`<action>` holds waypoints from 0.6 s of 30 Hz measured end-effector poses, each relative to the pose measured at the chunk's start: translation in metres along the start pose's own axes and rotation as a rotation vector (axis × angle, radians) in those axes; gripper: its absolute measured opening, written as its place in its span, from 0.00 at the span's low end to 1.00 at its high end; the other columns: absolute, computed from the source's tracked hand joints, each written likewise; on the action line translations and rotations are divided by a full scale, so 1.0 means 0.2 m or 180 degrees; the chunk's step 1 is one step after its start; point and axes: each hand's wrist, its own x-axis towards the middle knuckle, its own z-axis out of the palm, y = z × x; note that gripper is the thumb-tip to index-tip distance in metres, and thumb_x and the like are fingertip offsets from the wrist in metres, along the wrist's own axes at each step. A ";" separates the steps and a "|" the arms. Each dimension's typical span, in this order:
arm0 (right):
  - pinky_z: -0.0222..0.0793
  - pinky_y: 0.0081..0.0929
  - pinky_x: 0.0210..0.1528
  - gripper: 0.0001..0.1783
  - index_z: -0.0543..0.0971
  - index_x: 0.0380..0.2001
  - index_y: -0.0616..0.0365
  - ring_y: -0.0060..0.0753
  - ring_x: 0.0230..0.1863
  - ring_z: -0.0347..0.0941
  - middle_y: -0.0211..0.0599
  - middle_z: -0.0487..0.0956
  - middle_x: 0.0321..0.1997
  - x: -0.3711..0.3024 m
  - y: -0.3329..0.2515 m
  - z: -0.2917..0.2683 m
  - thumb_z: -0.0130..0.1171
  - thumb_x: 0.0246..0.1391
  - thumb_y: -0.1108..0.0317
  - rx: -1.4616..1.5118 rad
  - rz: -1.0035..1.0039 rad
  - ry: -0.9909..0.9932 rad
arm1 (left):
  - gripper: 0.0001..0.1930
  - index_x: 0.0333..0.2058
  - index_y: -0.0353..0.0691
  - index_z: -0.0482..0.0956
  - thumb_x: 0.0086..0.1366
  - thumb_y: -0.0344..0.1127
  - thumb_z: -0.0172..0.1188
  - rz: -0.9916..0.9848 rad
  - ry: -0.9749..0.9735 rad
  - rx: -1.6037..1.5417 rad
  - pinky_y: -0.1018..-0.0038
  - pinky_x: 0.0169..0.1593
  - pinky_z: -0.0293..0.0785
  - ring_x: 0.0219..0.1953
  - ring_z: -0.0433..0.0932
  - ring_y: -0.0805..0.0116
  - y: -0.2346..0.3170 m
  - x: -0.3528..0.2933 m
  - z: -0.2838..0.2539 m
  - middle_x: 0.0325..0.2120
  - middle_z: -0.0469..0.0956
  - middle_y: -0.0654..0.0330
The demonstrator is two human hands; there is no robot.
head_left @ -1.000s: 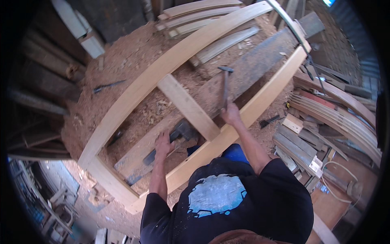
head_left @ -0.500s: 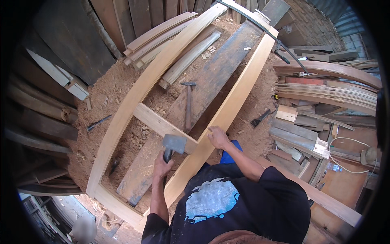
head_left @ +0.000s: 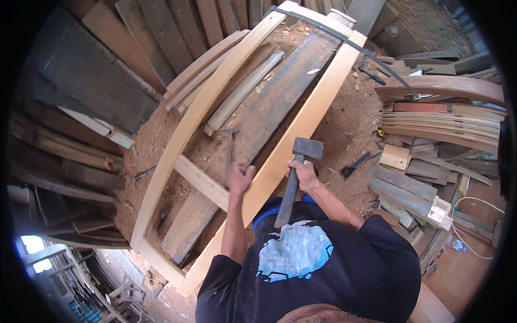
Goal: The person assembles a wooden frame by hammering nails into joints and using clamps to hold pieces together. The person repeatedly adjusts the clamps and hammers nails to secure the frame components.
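Observation:
My right hand [head_left: 306, 175] is wrapped round the dark handle of a square-headed mallet [head_left: 308, 148]. Its head points away from me, and the handle end hangs over my shirt. My left hand [head_left: 240, 180] is raised beside the long front rail [head_left: 291, 142] of a pale wooden frame, its thumb apart from loosely bent fingers. Just beyond it, a hammer [head_left: 230, 148] lies inside the frame; the hand overlaps the handle's near end. A short crosspiece [head_left: 202, 182] joins the front rail to the curved far rail [head_left: 177, 126]. A long clamp [head_left: 344, 40] spans the frame's far end.
Under the frame lies a worn plank [head_left: 269, 99] amid wood shavings. Stacked curved strips [head_left: 439, 126] and offcuts [head_left: 401, 183] are at the right. A dark tool [head_left: 355, 165] lies on the shavings. Boards [head_left: 113, 48] lean along the left and back.
The mallet has passed from my left hand to my right. My right hand has lifted off the front rail, and my left hand has moved forward past the crosspiece. The view has shifted slightly.

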 end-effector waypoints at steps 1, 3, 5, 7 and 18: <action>0.76 0.27 0.28 0.07 0.79 0.29 0.58 0.28 0.22 0.76 0.33 0.79 0.22 0.00 -0.10 -0.12 0.65 0.56 0.66 0.0021 0.0027 0.0170 | 0.29 0.52 0.30 0.73 0.59 0.46 0.67 0.0037 0.0424 0.0407 0.56 0.56 0.74 0.51 0.79 0.45 -0.01 0.10 0.00 0.48 0.78 0.39; 0.75 0.27 0.26 0.09 0.79 0.28 0.57 0.27 0.20 0.75 0.33 0.78 0.21 0.02 -0.32 -0.28 0.64 0.57 0.64 0.0015 -0.0029 0.0327 | 0.33 0.55 0.27 0.70 0.59 0.46 0.67 -0.0439 0.0815 0.1285 0.53 0.60 0.70 0.54 0.76 0.37 -0.30 0.31 -0.02 0.50 0.76 0.32; 0.74 0.27 0.25 0.10 0.78 0.27 0.57 0.26 0.19 0.74 0.33 0.79 0.21 0.01 -0.50 -0.47 0.64 0.58 0.62 -0.0028 -0.0159 0.0528 | 0.35 0.57 0.26 0.67 0.58 0.44 0.67 -0.0747 0.0541 0.1445 0.53 0.61 0.70 0.57 0.74 0.36 -0.48 0.40 -0.03 0.52 0.75 0.31; 0.74 0.26 0.24 0.12 0.78 0.28 0.56 0.26 0.20 0.75 0.32 0.78 0.21 0.02 -0.62 -0.67 0.63 0.58 0.61 -0.0226 -0.0351 0.0860 | 0.39 0.61 0.26 0.64 0.56 0.44 0.67 -0.1087 -0.0077 0.1721 0.54 0.63 0.70 0.60 0.72 0.37 -0.43 0.43 0.04 0.55 0.73 0.30; 0.76 0.24 0.26 0.08 0.79 0.30 0.61 0.25 0.23 0.78 0.34 0.81 0.26 0.50 -1.08 -0.75 0.63 0.58 0.67 -0.0207 -0.0303 0.0775 | 0.23 0.48 0.28 0.73 0.55 0.33 0.61 -0.1521 0.0390 -0.1286 0.63 0.40 0.74 0.35 0.77 0.63 -0.18 0.63 0.40 0.34 0.77 0.54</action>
